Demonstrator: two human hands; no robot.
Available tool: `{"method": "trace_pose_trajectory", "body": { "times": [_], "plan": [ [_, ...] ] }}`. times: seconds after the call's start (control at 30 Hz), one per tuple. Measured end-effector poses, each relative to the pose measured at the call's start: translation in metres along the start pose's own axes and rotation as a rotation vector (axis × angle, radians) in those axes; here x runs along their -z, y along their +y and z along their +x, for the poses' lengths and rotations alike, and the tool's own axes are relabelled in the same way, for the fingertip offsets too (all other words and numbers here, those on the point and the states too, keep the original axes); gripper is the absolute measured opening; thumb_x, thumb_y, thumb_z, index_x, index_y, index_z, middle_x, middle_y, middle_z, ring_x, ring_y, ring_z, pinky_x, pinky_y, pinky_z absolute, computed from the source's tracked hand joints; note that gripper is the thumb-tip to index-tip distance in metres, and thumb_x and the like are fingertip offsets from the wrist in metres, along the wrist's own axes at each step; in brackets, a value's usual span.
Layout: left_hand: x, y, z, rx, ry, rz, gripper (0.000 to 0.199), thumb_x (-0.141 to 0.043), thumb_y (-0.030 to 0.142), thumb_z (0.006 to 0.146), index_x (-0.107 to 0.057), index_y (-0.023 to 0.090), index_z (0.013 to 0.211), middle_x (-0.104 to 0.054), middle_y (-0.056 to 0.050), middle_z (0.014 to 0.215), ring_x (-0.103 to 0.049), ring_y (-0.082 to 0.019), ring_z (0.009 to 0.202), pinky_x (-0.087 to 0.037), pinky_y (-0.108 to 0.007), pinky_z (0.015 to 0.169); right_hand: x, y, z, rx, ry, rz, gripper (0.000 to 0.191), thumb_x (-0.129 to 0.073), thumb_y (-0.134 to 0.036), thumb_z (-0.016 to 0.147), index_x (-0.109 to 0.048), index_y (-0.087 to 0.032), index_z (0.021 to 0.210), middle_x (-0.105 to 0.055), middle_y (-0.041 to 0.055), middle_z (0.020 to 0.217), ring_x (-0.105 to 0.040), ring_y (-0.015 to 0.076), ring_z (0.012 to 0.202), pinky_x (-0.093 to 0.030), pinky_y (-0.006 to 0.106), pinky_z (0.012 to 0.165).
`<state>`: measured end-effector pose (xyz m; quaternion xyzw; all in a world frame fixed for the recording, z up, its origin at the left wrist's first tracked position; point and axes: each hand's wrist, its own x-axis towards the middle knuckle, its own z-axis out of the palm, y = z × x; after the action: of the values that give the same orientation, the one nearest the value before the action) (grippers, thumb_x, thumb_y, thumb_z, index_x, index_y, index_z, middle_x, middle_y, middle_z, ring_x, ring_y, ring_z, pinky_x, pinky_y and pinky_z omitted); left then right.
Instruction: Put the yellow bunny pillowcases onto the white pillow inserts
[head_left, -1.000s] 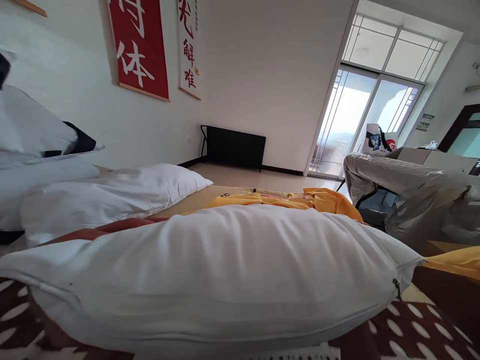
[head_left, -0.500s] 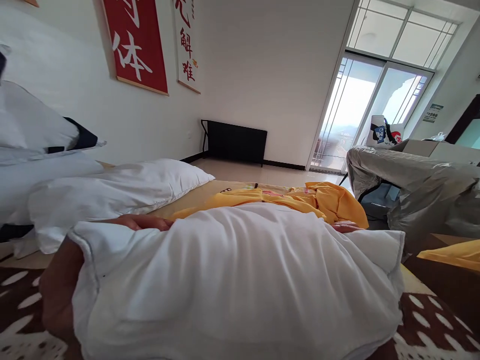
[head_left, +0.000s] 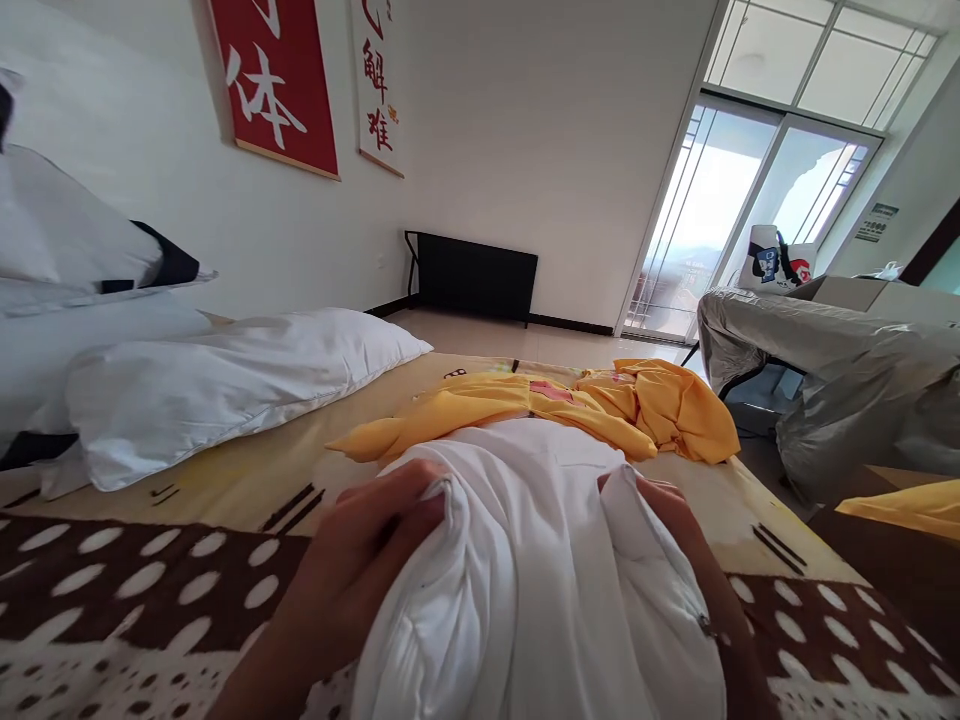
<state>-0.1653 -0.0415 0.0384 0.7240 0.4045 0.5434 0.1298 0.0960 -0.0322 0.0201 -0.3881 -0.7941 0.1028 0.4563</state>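
Observation:
A plump white pillow [head_left: 540, 580] is bunched lengthwise in front of me, its sides drawn inward into folds. My left hand [head_left: 382, 520] is closed on its far left corner, thumb and fingers pinching the seam. At the far right corner, my right hand [head_left: 652, 495] grips the fabric, with its fingers partly hidden behind the pillow. Just beyond the pillow's far end lies a crumpled yellow pillowcase-like cloth [head_left: 480, 400] with a pink print, spread over the patterned bed sheet [head_left: 217, 490].
Another white pillow [head_left: 247, 375] lies at the left, beside stacked pillows [head_left: 67, 220] with dark trim. To the right are a brown box [head_left: 892, 560] with yellow cloth [head_left: 907, 505] over it and a plastic-covered piece of furniture [head_left: 847, 350]. A black folded frame [head_left: 476, 275] leans against the far wall.
Both hands have come inward, and the pillow went from spread wide to bunched narrow between them. More of the sheet and yellow cloth now shows.

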Motion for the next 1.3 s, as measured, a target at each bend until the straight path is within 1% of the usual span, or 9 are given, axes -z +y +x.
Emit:
{"method": "trace_pose_trajectory", "body": {
  "times": [0.1,0.17,0.3,0.47,0.6,0.77,0.9,1.13,1.3],
  "plan": [
    [-0.008,0.005,0.000,-0.082,-0.203,0.003,0.031,-0.041,0.034,0.088,-0.048,0.019,0.062,-0.047,0.002,0.054,-0.043,-0.011,0.050,-0.037,-0.023,0.050,-0.002,-0.011,0.005,0.025,-0.179,0.001,0.023,-0.051,-0.031,0.083,-0.044,-0.019,0.064,-0.045,-0.0025,0.060,-0.041,0.0113,0.058,-0.033,0.024,0.054],
    [-0.013,0.010,0.001,-0.112,-0.244,0.004,0.028,-0.039,0.028,0.089,-0.051,0.019,0.067,-0.049,0.001,0.058,-0.045,-0.010,0.054,-0.038,-0.023,0.053,-0.006,-0.012,0.007,0.069,-0.205,-0.014,0.019,-0.049,-0.029,0.085,-0.048,-0.019,0.069,-0.049,-0.0019,0.062,-0.044,0.0118,0.060,-0.035,0.024,0.057],
    [-0.015,0.017,-0.002,-0.170,-0.201,-0.062,0.024,-0.040,0.023,0.088,-0.052,0.019,0.068,-0.052,-0.001,0.062,-0.048,-0.012,0.060,-0.041,-0.024,0.057,-0.014,-0.012,0.005,0.176,-0.053,-0.073,0.014,-0.047,-0.028,0.086,-0.058,-0.021,0.082,-0.060,0.0042,0.079,-0.053,0.0161,0.074,-0.042,0.028,0.068],
    [-0.015,0.018,-0.010,-0.230,-0.086,-0.137,0.019,-0.040,0.020,0.088,-0.057,0.021,0.081,-0.063,-0.004,0.082,-0.058,-0.019,0.087,-0.046,-0.031,0.079,-0.018,-0.013,0.001,0.234,0.176,0.047,0.016,-0.045,-0.020,0.088,-0.059,-0.022,0.081,-0.067,0.0069,0.098,-0.060,0.0210,0.093,-0.043,0.036,0.083],
    [-0.019,0.016,-0.013,-0.166,-0.186,-0.072,0.023,-0.038,0.021,0.091,-0.055,0.021,0.076,-0.058,0.001,0.066,-0.054,-0.012,0.063,-0.043,-0.023,0.064,-0.020,-0.017,0.000,0.210,0.077,0.189,0.017,-0.044,-0.018,0.089,-0.059,-0.021,0.083,-0.067,0.0036,0.077,-0.061,0.0172,0.072,-0.045,0.031,0.070],
    [-0.031,0.022,-0.010,-0.082,-0.380,0.075,0.029,-0.037,0.027,0.092,-0.051,0.019,0.067,-0.055,0.002,0.060,-0.050,-0.010,0.058,-0.039,-0.022,0.058,-0.027,-0.025,-0.001,0.049,-0.142,0.006,0.024,-0.041,-0.024,0.092,-0.052,-0.019,0.072,-0.053,-0.0020,0.061,-0.046,0.0108,0.057,-0.037,0.025,0.064],
    [-0.036,0.028,-0.008,-0.034,-0.347,0.027,0.032,-0.034,0.027,0.092,-0.046,0.019,0.064,-0.054,0.000,0.065,-0.051,-0.013,0.066,-0.041,-0.023,0.062,-0.030,-0.024,-0.002,0.004,-0.214,-0.040,0.028,-0.043,-0.025,0.091,-0.040,-0.019,0.064,-0.043,-0.0049,0.057,-0.037,0.0095,0.055,-0.033,0.023,0.064],
    [-0.034,0.033,-0.015,0.004,-0.219,-0.028,0.028,-0.033,0.028,0.091,-0.043,0.021,0.066,-0.053,0.002,0.059,-0.048,-0.012,0.055,-0.039,-0.023,0.055,-0.030,-0.027,0.000,0.046,-0.218,-0.037,0.029,-0.038,-0.030,0.095,-0.047,-0.019,0.070,-0.048,-0.0030,0.059,-0.041,0.0098,0.056,-0.032,0.023,0.061],
    [-0.039,0.027,-0.021,0.008,-0.227,0.073,0.042,-0.038,0.051,0.087,-0.050,0.020,0.062,-0.053,0.002,0.053,-0.048,-0.012,0.049,-0.037,-0.025,0.050,-0.036,-0.028,-0.003,0.071,-0.191,-0.059,0.027,-0.038,-0.030,0.095,-0.051,-0.019,0.075,-0.053,-0.0021,0.061,-0.046,0.0103,0.057,-0.033,0.024,0.063]
  ]
}}
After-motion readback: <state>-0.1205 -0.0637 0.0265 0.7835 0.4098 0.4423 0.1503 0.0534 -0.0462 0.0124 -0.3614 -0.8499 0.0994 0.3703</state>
